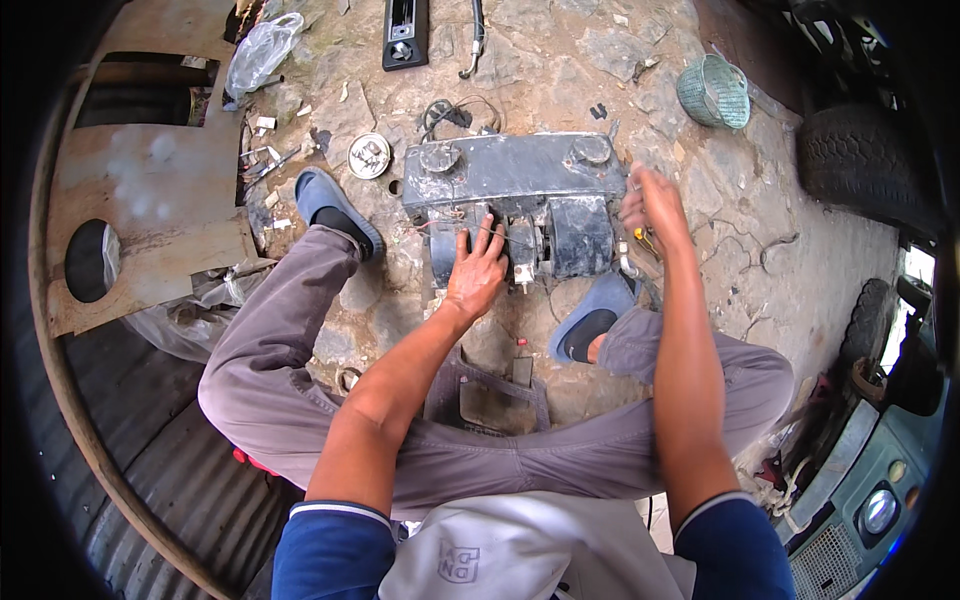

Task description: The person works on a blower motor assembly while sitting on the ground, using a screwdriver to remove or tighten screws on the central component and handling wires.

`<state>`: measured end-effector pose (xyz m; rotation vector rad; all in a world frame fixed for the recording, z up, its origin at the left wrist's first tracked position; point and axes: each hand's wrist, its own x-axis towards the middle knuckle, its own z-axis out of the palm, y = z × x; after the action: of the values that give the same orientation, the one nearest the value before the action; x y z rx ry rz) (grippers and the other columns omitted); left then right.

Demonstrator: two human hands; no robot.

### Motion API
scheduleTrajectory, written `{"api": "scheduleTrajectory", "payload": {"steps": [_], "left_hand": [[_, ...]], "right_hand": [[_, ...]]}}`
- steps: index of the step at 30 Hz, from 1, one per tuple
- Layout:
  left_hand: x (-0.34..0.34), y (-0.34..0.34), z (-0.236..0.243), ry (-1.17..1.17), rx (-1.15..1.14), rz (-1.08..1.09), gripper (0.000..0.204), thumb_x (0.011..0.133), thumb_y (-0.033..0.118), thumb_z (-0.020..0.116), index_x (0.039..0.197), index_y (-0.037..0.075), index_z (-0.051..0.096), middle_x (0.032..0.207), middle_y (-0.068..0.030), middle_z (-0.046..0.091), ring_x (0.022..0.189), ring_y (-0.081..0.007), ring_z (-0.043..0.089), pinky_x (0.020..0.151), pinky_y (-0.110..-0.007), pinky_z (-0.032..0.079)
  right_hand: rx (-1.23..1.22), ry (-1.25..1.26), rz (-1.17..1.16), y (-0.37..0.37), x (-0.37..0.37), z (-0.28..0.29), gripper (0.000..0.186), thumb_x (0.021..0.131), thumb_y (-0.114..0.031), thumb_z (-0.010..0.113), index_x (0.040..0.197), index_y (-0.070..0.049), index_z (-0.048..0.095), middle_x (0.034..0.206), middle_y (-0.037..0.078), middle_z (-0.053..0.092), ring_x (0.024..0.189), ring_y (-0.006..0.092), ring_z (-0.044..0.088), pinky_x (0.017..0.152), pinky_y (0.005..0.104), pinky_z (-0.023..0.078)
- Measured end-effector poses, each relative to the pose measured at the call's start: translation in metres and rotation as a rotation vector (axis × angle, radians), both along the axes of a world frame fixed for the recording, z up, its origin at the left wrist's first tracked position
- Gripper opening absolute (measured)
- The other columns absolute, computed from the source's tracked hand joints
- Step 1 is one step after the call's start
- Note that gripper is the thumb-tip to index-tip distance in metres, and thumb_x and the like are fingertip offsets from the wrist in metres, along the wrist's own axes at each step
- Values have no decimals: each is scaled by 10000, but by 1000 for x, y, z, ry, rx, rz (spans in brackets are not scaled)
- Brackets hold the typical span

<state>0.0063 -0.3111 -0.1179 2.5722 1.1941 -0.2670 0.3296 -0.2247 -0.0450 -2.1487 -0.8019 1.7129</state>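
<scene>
While atop housing [515,168] — left hand [480,275] splayed

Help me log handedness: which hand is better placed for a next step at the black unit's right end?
Probably the right hand: though blurred, it is beside that end of the black unit. The left hand lies on it nearer the middle, seemingly better suited to steadying.

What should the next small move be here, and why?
Probably bring the right hand onto the right end of the black unit: the left hand rests spread on the unit, likely able to steady it, and the right, blurred and curled, is beside that end, though contact is unclear.
</scene>
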Motion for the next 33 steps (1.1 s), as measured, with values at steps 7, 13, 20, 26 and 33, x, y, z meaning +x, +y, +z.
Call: {"api": "scheduleTrajectory", "payload": {"steps": [7, 13, 20, 26, 33], "left_hand": [[-6, 5, 14, -23, -119, 102, 465, 875, 311, 654, 1256, 59, 567, 1572, -183, 330, 1518, -374, 171, 1155, -632, 174], [-56, 16, 6, -228, 201, 387, 596, 902, 519, 644, 1243, 43, 536, 1362, -189, 491, 1343, -349, 406, 1141, -604, 170], [-75, 51, -35, -578, -123, 1500, 723, 861, 571, 693, 1265, 5, 496, 1270, -232, 506, 1209, -340, 488, 1049, -433, 362], [-60, 72, -34, -716, -497, 1854, 1152, 677, 745, 767, 1400, -40, 331, 1418, -252, 440, 1284, -328, 476, 1087, -462, 381], [-53, 67, -29, -574, -534, 1617, 1256, 706, 801, 687, 1488, -82, 256, 1463, -294, 429, 1337, -360, 462, 1104, -422, 360]], "right_hand": [[-80, 282, -188, -29, 6, -117, 1159, 728, -866, 555, 1608, -207, 187, 1682, 123, 57, 1539, 340, 34, 1181, 611, 86], [-166, 244, -229, -16, -8, -97, 1173, 690, -869, 592, 1604, -243, 208, 1682, 123, 63, 1538, 358, 37, 1156, 662, 67], [-154, 218, -318, -18, -13, -93, 1149, 693, -825, 638, 1588, -202, 276, 1673, 149, 112, 1534, 366, 61, 1149, 662, 72], [-87, 197, -331, -18, -19, -86, 1103, 765, -787, 604, 1585, -135, 261, 1657, 169, 147, 1523, 354, 118, 1174, 599, 105], [9, 137, -385, -18, -17, -113, 987, 840, -668, 629, 1516, 2, 370, 1561, 200, 369, 1438, 322, 345, 1162, 451, 279]]}}
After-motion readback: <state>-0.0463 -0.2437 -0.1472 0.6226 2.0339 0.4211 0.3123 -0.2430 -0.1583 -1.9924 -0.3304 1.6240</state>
